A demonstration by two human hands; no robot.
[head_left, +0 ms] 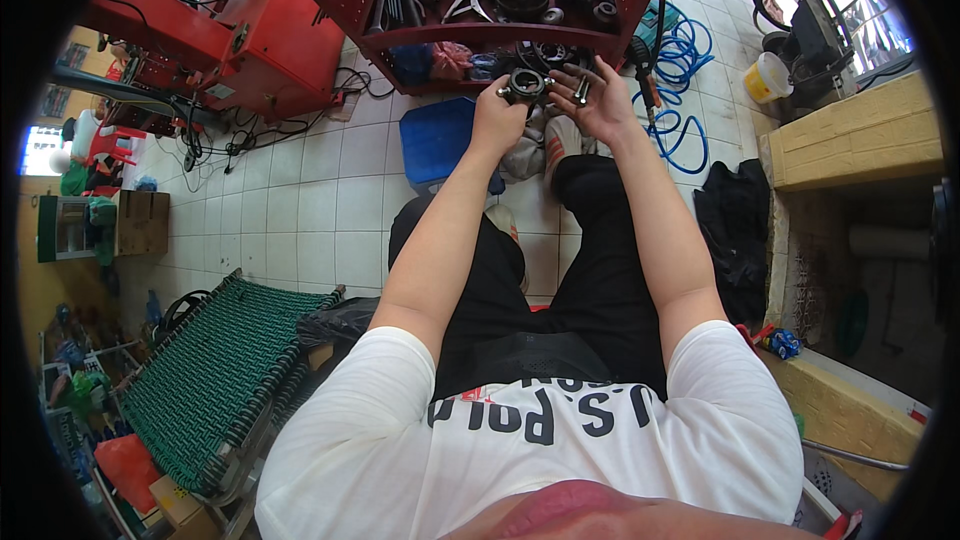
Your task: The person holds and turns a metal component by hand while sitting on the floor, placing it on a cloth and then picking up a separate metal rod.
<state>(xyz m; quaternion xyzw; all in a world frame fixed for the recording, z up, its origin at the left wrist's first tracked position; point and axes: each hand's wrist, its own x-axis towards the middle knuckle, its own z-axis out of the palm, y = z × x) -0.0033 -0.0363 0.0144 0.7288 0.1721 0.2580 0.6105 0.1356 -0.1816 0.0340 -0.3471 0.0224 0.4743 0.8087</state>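
Sitting in front of the lower shelf of the cart, a ring-shaped metal part (pixel 525 86) is clamped in the left grip (pixel 499 118), thumb and fingers closed around its near side. Thick and round, it has a dark body, a paler grey circle inside its rim and a small lug toward the right; finer detail is too small to make out. Just beside it, the right grip (pixel 606 110) is turned palm up with its fingers apart, and slim, silvery bolt-like pieces (pixel 581 92) lie across them, shiny and straight. Below the left hand stands a blue plastic stool (pixel 432 145), its square top smooth and matte. Beyond both hands rises the cart (pixel 520 37) of red painted metal, its side panel punched with holes, its shelves crowded with dark, rounded and greasy-looking parts. To its right, a glossy blue hose (pixel 690 50) loops over the floor (pixel 310 175) of pale, square glazed tiles. A crumpled black cloth (pixel 733 215) lies near a yellowish, rough-faced block (pixel 860 140), while at the left a green cot (pixel 212 380) shows a coarse woven surface stretched on a metal frame.
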